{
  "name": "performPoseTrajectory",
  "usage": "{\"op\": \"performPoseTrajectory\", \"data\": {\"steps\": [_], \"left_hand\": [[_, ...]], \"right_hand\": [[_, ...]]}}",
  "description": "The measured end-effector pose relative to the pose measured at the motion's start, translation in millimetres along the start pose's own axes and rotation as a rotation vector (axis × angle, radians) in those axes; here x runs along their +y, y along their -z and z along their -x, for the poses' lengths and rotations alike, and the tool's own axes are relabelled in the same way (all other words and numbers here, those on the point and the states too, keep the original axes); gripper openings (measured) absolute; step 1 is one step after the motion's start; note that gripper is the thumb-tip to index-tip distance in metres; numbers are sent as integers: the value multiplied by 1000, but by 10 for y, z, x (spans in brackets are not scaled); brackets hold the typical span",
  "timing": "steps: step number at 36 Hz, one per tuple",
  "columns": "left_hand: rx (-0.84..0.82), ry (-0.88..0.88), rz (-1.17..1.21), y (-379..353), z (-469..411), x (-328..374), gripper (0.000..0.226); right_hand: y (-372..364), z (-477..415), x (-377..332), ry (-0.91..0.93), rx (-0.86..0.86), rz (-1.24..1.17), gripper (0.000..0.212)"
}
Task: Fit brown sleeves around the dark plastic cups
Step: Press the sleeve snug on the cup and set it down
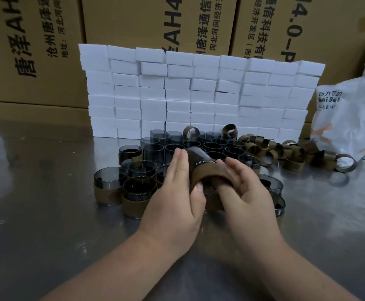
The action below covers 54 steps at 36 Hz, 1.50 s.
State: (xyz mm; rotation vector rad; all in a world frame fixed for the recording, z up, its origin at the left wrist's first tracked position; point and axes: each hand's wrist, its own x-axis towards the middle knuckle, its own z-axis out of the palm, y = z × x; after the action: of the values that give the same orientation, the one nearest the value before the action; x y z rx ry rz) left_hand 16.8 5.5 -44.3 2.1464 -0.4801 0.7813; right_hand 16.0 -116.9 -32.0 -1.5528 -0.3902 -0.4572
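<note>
Two hands are raised over the steel table (47, 224), and one dark cup (196, 156) is held tilted between them. It is clasped by the left hand (175, 192), fingers laid flat along its side, thumb pressed on the rim of the brown sleeve (209, 175) wrapped round it. The right hand (246, 192) has its grip curled over that sleeve. Sleeved cups (110, 190) are stood at the near left, bare cups (212, 146) behind, loose sleeves (290, 155) heaped to the right. White blocks (199, 94) are stacked behind, before cardboard cartons (144, 18).
</note>
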Motion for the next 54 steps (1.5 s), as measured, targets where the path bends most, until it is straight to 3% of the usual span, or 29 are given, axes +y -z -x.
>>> {"op": "performPoseTrajectory", "data": {"steps": [2, 5, 10, 17, 42, 54], "left_hand": [[46, -8, 63, -6, -8, 0, 52], [112, -24, 106, -4, -19, 2, 51], [180, 26, 164, 24, -13, 2, 58], [214, 37, 209, 38, -4, 23, 59], [154, 48, 116, 39, -57, -39, 60], [123, 41, 148, 80, -65, -52, 57]], "right_hand": [[-12, 10, -27, -11, -11, -37, 37], [-10, 23, -56, -23, -60, -31, 56], [6, 30, -51, 38, -172, -13, 66], [-9, 25, 14, 80, -292, -118, 65], [51, -19, 22, -64, -129, -173, 60], [95, -70, 50, -3, -95, -112, 57]]}}
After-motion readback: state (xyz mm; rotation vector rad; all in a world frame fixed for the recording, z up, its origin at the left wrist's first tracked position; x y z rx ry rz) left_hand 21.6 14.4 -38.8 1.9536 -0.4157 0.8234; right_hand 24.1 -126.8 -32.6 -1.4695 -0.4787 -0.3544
